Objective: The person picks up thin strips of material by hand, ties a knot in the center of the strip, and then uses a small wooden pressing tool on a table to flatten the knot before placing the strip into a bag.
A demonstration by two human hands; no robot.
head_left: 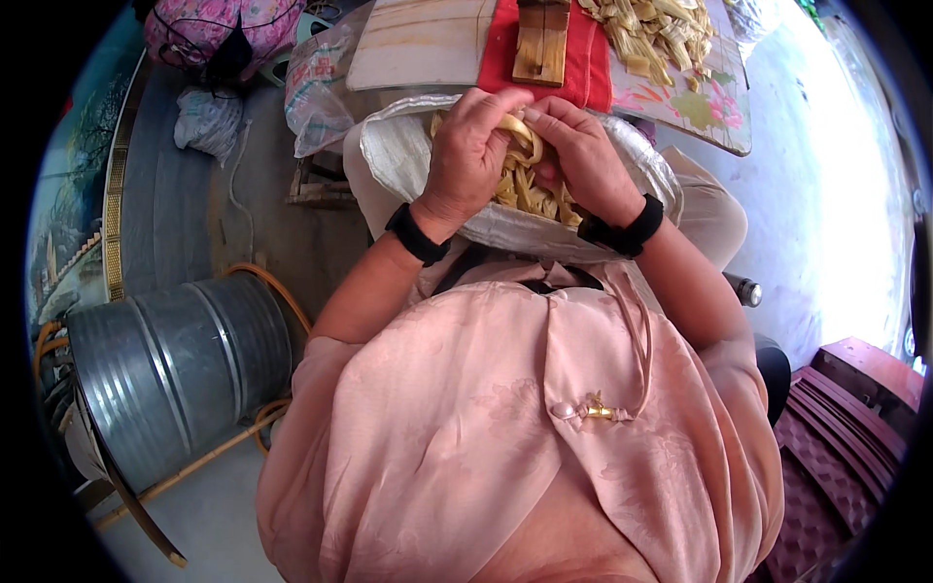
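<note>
We look down on two bare hands at work above the open mouth of a white sack (394,151), which sits between the person's knees. The left hand (469,151) and the right hand (590,160) nearly meet at the fingertips, and between them we find a pale yellow strip (525,141) bent into a loop. The fingers of both hands are drawn in narrow on this strip — the right thumb lies along its upper end, while the exact contact of the left fingertips is partly hidden from us. Below the loop, inside the sack, we note further loose strips (530,194) of the same colour. Just beyond the sack's far rim, a wooden block (540,49) rests on a red cloth (498,63); to its right, a pile of strips (661,39) lies on a floral panel (680,112). We observe a ribbed metal drum (185,369) at lower left, well apart from the hands.
</note>
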